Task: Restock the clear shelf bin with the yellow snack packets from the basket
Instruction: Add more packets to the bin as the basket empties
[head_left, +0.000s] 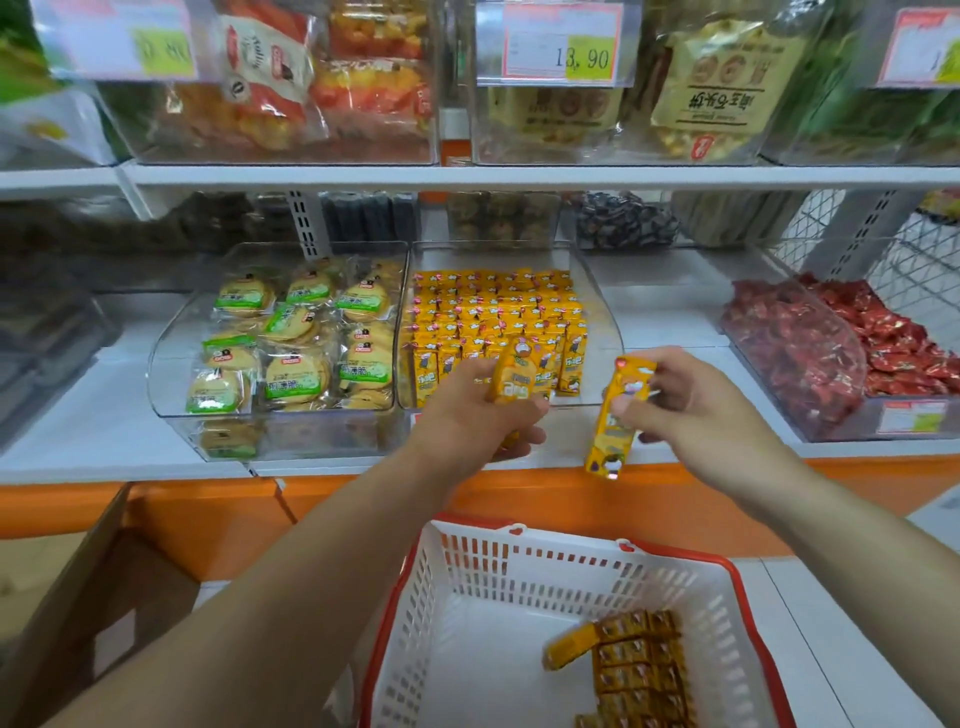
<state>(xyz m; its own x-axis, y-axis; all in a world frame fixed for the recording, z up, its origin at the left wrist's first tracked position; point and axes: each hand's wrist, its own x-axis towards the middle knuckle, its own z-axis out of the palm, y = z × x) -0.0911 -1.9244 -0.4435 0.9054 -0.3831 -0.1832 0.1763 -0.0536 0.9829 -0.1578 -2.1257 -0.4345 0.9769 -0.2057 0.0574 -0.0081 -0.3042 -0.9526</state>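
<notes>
Basket (519, 566), white with a red rim, lies nearest the viewer. A row of yellow snack packets (636, 665) lies in its right-hand part, one tilted against the rest. A cardboard box (78, 597) stands to the left of the basket.

Both forearms reach forward over the basket toward the shelf (670, 317). The left hand (478, 415), back upward, has its fingers curled round an upright packet (514, 374), held at the front edge of the clear shelf bin (602, 332). The right hand (696, 400), just beside the bin's right front corner, pinches a second packet (615, 415) by its upper half between thumb and fingertips. That packet hangs upright before the shelf's orange edge.

Behind the hands, stocked packets (493, 312) stand in close rows and fill most of the bin; the left hand hides part of the front row. Green-labelled biscuits (296, 332) fill the bin to the left, and red-wrapped sweets (841, 353) fill the one well to the right. Farthest, a price tag (556, 44) reading 13.90 hangs on the upper shelf.
</notes>
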